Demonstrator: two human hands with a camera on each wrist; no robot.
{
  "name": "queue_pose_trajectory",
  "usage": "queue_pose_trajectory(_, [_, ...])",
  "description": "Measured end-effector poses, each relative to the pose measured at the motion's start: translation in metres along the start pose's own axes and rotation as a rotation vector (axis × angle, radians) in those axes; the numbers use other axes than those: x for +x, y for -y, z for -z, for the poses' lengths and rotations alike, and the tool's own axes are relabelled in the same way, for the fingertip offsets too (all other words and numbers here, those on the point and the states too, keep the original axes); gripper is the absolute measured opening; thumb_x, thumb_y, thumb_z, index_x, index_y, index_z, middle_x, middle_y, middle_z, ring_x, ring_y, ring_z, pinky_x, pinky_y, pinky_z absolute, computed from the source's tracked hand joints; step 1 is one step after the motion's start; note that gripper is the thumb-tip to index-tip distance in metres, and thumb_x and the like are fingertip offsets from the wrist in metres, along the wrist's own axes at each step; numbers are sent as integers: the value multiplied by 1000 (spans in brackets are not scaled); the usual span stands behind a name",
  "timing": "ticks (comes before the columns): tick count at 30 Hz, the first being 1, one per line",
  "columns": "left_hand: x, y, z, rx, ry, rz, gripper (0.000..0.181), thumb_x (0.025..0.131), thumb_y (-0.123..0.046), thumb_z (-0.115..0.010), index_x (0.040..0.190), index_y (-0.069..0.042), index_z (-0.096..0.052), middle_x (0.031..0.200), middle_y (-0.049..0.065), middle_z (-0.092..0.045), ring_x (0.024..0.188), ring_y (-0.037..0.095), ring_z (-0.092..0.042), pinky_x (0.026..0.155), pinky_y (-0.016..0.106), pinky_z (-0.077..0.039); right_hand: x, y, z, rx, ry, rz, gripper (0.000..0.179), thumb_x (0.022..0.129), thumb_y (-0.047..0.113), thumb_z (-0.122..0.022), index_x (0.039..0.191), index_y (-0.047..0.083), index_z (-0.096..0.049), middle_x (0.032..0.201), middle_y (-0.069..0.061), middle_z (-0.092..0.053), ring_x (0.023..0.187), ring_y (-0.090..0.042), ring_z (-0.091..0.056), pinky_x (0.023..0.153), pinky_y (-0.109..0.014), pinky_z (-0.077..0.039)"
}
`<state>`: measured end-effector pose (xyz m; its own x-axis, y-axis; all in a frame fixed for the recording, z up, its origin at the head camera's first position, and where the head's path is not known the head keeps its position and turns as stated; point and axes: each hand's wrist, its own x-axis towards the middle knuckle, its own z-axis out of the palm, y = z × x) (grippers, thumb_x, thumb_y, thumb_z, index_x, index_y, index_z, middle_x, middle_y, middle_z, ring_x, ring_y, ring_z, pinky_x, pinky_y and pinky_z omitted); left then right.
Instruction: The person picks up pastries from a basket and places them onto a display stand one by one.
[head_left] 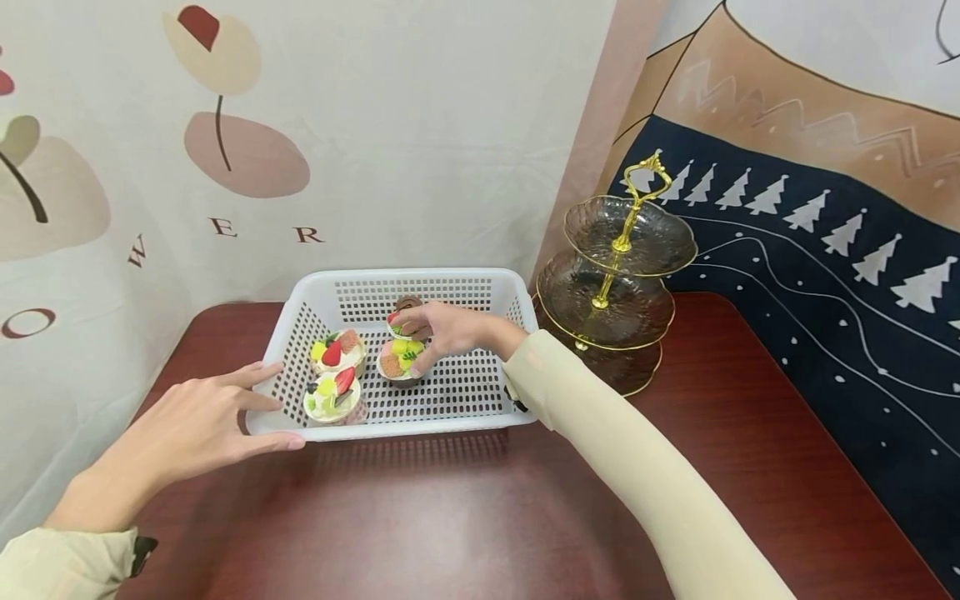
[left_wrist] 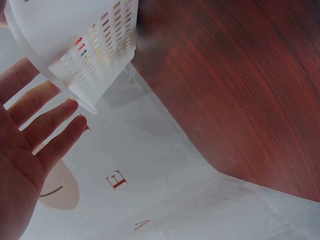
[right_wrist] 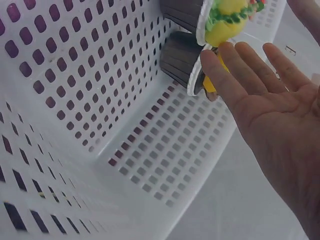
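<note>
Closest in is the reddish-brown table (head_left: pixel 420 521), with a white plastic basket (head_left: pixel 423 432) sitting on it. Treat the basket as a clock, 12 being the far side. The left hand (head_left: pixel 197 418) is at about 8, fingers pretty straight and spread right by the rim, thumb over the near corner, not gripping anything.

Inside there's a fruit-topped cupcake (head_left: pixel 330 404) around 8 and a second fruit cupcake (head_left: pixel 330 357) around 9, just beyond it. Nearly dead center is the cupcake with a cookie piece (head_left: pixel 392 367). The right hand (head_left: pixel 453 329) comes in from 3 and sits over that one, thumb by its near side, fingers extended and spread, not wrapped round it as far as the wrist view shows. Tucked toward 12 are a strawberry-topped one (head_left: pixel 397 328) and something with a brown top (head_left: pixel 408 303), both partly hidden.

Off at 2 o'clock there's a three-tier stand (head_left: pixel 603 308), with a navy tree-print cloth (head_left: pixel 795 275) behind it, and a pale flower-print curtain (head_left: pixel 420 125) at 12.
</note>
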<state>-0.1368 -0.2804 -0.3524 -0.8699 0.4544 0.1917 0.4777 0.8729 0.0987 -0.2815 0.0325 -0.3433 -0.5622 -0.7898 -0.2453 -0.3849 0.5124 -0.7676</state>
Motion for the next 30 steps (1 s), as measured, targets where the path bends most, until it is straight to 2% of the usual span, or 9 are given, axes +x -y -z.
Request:
queue_pose_trajectory(7, [0, 0, 0, 2, -6, 0, 62, 69, -72, -75, 94, -15, -82, 130, 14, -64, 98, 33, -69, 70, 51, -49, 5, -4, -5, -43, -18, -25, 86, 78, 8, -84, 150, 3, -39, 148, -16, -48, 137, -26, -45, 112, -33, -33])
queue_pose_trajectory(12, [0, 0, 0, -1, -4, 4, 62, 69, -72, -75, 94, -16, -82, 131, 14, -64, 99, 34, -69, 71, 52, -49, 9, -6, -8, -82, -32, -12, 84, 77, 6, -84, 150, 5, -42, 144, -16, -52, 133, -24, -48, 111, -35, -35])
queue_pose_trajectory(18, [0, 1, 0, -9, -11, 7, 61, 70, -71, -75, 94, -16, -82, 131, 12, -64, 100, 33, -69, 72, 52, -50, 13, -4, -11, -99, -10, -23, 83, 78, 5, -83, 150, 9, -43, 145, -15, -50, 131, -25, -49, 108, -33, -38])
queue_pose_trajectory(21, [0, 1, 0, -11, -16, 4, 61, 70, -71, -76, 94, -16, -82, 131, 12, -65, 99, 32, -69, 71, 51, -50, 14, -3, -14, -142, -3, -34, 84, 78, 8, -84, 151, 11, -43, 150, -10, -48, 135, -21, -46, 111, -30, -33])
queue_pose_trajectory(26, [0, 1, 1, -15, -19, 6, 62, 70, -72, -74, 94, -16, -82, 130, 13, -65, 97, 31, -70, 71, 50, -50, 19, -4, -18, -173, 3, -33, 84, 77, 5, -85, 150, 8, -43, 153, -6, -44, 141, -17, -39, 114, -26, -25])
queue_pose_trajectory(30, [-1, 1, 0, -17, -22, 4, 62, 70, -72, -75, 94, -15, -82, 130, 13, -65, 97, 31, -70, 71, 50, -50, 22, -3, -22, -226, 14, -40, 82, 76, 4, -85, 148, 10, -46, 148, -5, -50, 133, -17, -46, 110, -27, -32])
